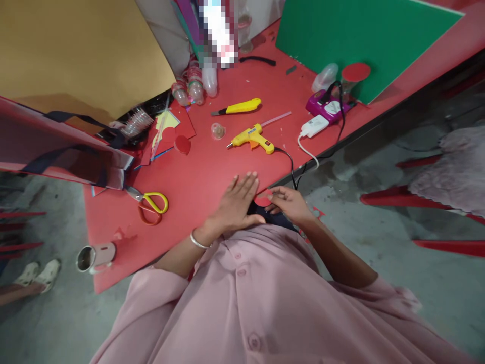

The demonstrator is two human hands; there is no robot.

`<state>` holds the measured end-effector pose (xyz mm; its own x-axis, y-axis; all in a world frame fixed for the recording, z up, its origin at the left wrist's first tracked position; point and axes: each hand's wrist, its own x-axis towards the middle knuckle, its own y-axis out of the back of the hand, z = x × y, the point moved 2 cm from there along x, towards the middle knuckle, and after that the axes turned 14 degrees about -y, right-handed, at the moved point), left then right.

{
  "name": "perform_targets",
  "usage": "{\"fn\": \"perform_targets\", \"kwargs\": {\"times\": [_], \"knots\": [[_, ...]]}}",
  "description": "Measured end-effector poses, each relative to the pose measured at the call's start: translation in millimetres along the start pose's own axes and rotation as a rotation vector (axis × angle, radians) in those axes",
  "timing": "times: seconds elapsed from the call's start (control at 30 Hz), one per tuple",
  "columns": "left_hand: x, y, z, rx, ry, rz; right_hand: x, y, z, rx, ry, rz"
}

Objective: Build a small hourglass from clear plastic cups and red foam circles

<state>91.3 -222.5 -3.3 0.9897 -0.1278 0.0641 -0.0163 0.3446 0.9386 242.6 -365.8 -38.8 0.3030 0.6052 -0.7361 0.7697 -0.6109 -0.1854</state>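
My left hand (235, 202) lies flat on the red table (197, 177), fingers stretched out and together, with a silver bangle at the wrist. My right hand (288, 202) is just beside it at the table's edge and pinches a small red paper disc (262, 198) between thumb and fingers. A dark piece sits under the disc, mostly hidden by both hands. A yellow glue gun (252, 137) lies on the table a short way beyond my hands, its black cord running over the edge.
Yellow-handled scissors (151, 202), a yellow utility knife (238, 107), a metal cup (94, 257), plastic bottles (195, 83), a purple device (328, 107) with a white charger, a green board (359, 35), a brown sheet (76, 50) and a bag (56, 151). Red chairs stand right.
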Motion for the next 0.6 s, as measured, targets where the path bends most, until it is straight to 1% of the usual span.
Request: {"fn": "perform_targets", "kwargs": {"times": [0.07,0.13,0.17,0.2,0.23,0.27,0.33,0.4,0.43,0.5,0.53,0.6], "knots": [[5.2,-4.7,18.5,-0.063,-0.097,-0.027,0.2,1.1,0.1,-0.013,0.014,-0.006],[5.0,-3.5,30.8,-0.142,-0.205,-0.045,0.4,1.8,0.3,-0.028,0.032,-0.015],[2.5,-0.5,31.5,-0.175,-0.239,-0.046,0.6,2.0,0.5,-0.032,0.036,-0.018],[-1.3,3.7,27.7,-0.196,-0.250,-0.035,0.8,1.9,0.8,-0.032,0.034,-0.017],[-6.4,8.9,18.9,-0.190,-0.225,-0.002,1.0,1.8,1.2,-0.029,0.028,-0.012],[-12.5,14.5,5.2,-0.151,-0.144,0.053,1.1,1.4,1.5,-0.025,0.018,-0.007],[-27.3,23.5,-30.9,-0.037,0.104,0.167,1.0,0.8,1.9,-0.017,0.001,0.006],[-42.2,26.8,-67.2,0.060,0.367,0.245,0.4,0.2,1.5,-0.011,0.000,0.002],[-47.8,26.3,-81.6,0.100,0.473,0.270,0.1,0.0,1.3,-0.010,0.000,-0.005],[-51.6,22.1,-98.4,0.155,0.574,0.281,-0.3,0.0,0.9,-0.008,-0.004,-0.009],[-49.7,19.5,-101.0,0.167,0.591,0.283,-0.3,0.0,0.8,-0.006,-0.007,-0.008],[-38.5,14.4,-96.6,0.162,0.565,0.274,0.1,-0.3,0.6,-0.005,-0.010,-0.002]]}}
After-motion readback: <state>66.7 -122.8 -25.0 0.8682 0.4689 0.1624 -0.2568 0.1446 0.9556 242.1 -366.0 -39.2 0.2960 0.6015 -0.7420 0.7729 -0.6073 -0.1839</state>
